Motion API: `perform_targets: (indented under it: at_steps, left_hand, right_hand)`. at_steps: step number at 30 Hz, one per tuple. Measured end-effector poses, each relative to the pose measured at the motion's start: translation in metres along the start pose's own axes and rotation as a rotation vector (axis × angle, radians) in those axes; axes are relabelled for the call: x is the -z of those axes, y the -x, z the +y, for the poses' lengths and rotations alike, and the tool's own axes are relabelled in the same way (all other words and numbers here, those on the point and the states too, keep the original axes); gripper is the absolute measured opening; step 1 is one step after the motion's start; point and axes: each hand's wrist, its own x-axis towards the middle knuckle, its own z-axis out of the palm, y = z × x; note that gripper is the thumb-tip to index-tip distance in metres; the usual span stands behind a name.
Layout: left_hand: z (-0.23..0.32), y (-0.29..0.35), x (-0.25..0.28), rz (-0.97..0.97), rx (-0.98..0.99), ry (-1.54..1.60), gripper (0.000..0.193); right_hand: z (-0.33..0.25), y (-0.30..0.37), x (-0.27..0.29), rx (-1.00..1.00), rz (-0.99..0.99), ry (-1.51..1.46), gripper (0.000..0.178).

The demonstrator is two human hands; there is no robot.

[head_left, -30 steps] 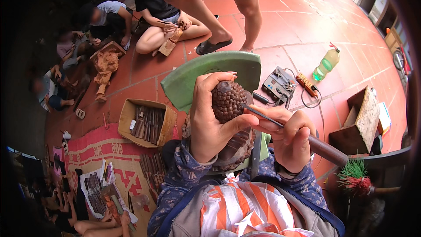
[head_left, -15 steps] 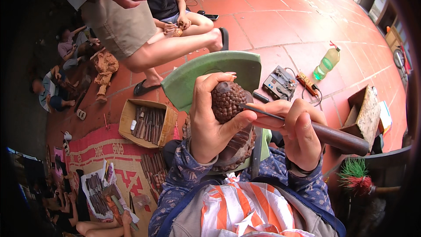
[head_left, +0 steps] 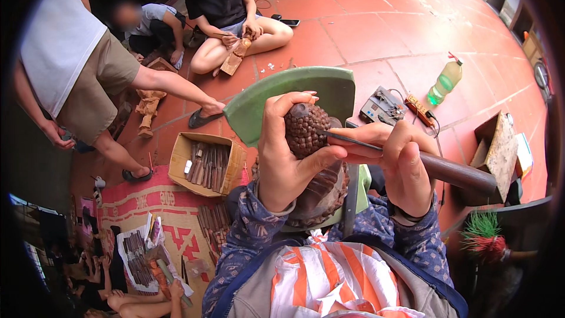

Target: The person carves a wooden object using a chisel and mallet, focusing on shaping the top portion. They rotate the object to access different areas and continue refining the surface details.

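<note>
Just before the near edge of the green chair backrest (head_left: 259, 106): dark wood carving (head_left: 321, 197), knobbly head (head_left: 303, 132) toward the backrest. Left hand (head_left: 282, 159) grasps the carving by its head, fingers curled round the left side, thumb reaching right across the near side. Right hand (head_left: 403, 156) grips a chisel (head_left: 450, 172), handle pointing right, tip at the knobs; whether it bites, cannot tell. Carton (head_left: 209, 165) of wooden-handled tools at the mat's (head_left: 141, 200) far edge. On the tiled floor, right of the backrest's right corner: bottle (head_left: 445, 82), power strip (head_left: 419, 110).
</note>
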Motion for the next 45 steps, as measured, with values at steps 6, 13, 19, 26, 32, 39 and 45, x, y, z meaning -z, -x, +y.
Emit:
perform_targets:
  at_steps: [6,13,19,26,32,39,45]
  left_hand:
    - [0.000,-0.003,0.010,-0.034,-0.104,-0.032,0.086]
    - [0.028,0.031,0.043,-0.031,-0.458,-0.570,0.054]
    - [0.042,0.043,0.043,-0.111,-0.417,-0.639,0.026]
    - [0.028,0.029,0.039,0.118,-0.415,-0.483,0.033]
    - [0.008,0.006,0.031,0.110,-0.163,-0.080,0.124]
    - [0.005,-0.006,0.006,-0.023,0.056,0.112,0.127]
    - [0.007,-0.005,0.005,-0.057,0.069,0.069,0.113]
  right_hand:
    - [0.019,0.006,0.012,0.288,-0.090,0.084,0.054]
    - [0.024,0.031,0.024,0.349,-0.220,0.222,0.042]
    - [0.029,0.022,0.029,0.406,-0.548,0.190,0.037]
    - [0.030,0.030,0.036,0.278,-0.507,-0.020,0.045]
    - [0.025,0.030,0.034,0.262,-0.470,0.243,0.031]
    - [0.034,0.022,0.024,0.365,-0.505,0.314,0.031]
    - [0.034,0.023,0.019,0.362,-0.489,0.325,0.029]
